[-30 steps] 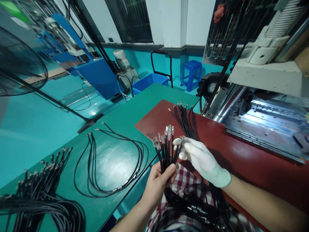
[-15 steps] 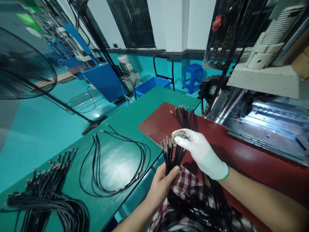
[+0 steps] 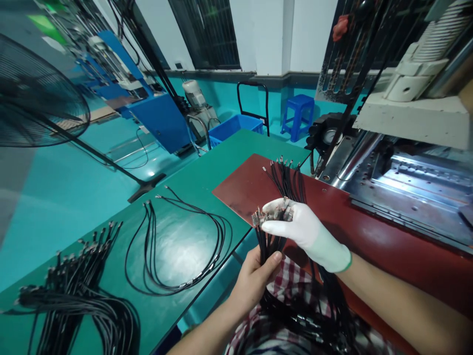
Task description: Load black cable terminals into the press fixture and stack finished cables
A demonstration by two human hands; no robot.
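Black cables (image 3: 266, 242) stand up in a bundle in front of my body, gripped by my bare left hand (image 3: 254, 278) with its thumb across them. Metal terminals (image 3: 257, 217) tip the bundle's upper ends. My right hand (image 3: 308, 231), in a white glove, is curled round some of these terminals, thumb on the near side and fingers on the far side. Part of the terminals is hidden behind the glove. Lower down, the cables loop over my lap (image 3: 295, 315), across a checked cloth.
On the green table (image 3: 177, 246) lie a looped group of cables (image 3: 150, 246) and a thick pile (image 3: 81, 291). More cables (image 3: 286, 177) rest on the red-brown board (image 3: 240, 185). At right stands a press machine (image 3: 410, 172); a floor fan (image 3: 40, 93) is at left.
My right hand's thumb and fingers have spread a little apart and shifted over the terminals. My left hand keeps its hold on the cables. The whole view has moved slightly.
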